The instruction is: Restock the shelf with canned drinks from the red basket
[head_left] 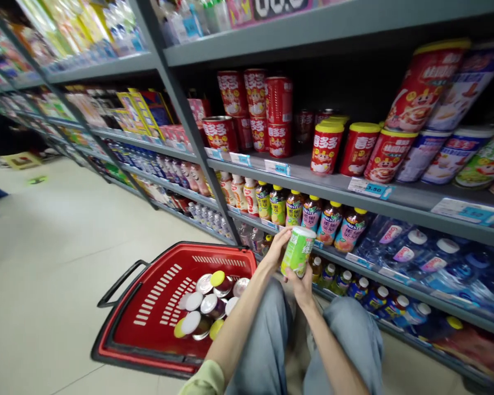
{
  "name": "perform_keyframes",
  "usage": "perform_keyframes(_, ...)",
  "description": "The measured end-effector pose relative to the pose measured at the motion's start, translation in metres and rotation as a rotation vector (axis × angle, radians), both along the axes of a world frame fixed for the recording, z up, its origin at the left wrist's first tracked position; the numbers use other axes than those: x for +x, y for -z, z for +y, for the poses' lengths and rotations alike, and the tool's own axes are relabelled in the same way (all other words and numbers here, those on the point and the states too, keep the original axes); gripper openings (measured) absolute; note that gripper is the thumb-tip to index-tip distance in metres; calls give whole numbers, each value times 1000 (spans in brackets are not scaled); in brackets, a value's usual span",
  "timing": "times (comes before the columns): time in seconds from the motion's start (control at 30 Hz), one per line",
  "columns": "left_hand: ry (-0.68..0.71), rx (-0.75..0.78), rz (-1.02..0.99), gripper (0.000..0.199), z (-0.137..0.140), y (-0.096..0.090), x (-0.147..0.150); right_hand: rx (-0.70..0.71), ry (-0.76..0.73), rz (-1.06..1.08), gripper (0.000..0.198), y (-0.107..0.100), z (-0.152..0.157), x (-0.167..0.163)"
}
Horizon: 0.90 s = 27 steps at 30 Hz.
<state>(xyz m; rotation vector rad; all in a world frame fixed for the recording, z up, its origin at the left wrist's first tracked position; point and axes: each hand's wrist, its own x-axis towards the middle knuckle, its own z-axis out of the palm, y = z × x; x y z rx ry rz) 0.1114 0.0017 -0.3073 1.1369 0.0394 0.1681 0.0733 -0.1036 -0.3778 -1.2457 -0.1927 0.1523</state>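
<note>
Green and white-lidded, a can (297, 253) is clasped between the left hand (277, 251) and right hand (301, 287). Left of this can stands a red basket (148, 340) holding lidded tins (209, 305); beyond the can, bottles (295, 207) stand in a row.

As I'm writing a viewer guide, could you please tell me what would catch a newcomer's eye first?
Probably the red plastic basket on the pale floor, lower left, holding jumbled cylindrical cans. Next, perhaps, the green cylindrical can with a white top, held right of centre by the left hand and right hand. Then the stacked red cylindrical cans on the grey shelf, upper centre.
</note>
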Motion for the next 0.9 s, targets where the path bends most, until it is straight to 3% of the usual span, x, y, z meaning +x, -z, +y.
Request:
perform_keyframes(0.1,80,-116,184,80,-17,19,0,114,47,69,51,8,-6,9)
perform_keyframes(0.27,111,-96,234,91,-19,29,-5,175,82,136,49,5,-7,20)
perform_keyframes(0.43,17,-59,235,84,-15,24,-2,159,27,110,46,-6,-2,23)
perform_keyframes(0.63,-58,-254,174,73,-13,18,-5,160,16,103,49,-16,1,21)
perform_keyframes(0.77,-120,-270,217,63,-10,20,-5,155,4,-38,44,-25,2,22)
perform_keyframes(0.9,-142,-224,217,57,-8,23,-1,95,67,-175,54,-33,1,22)
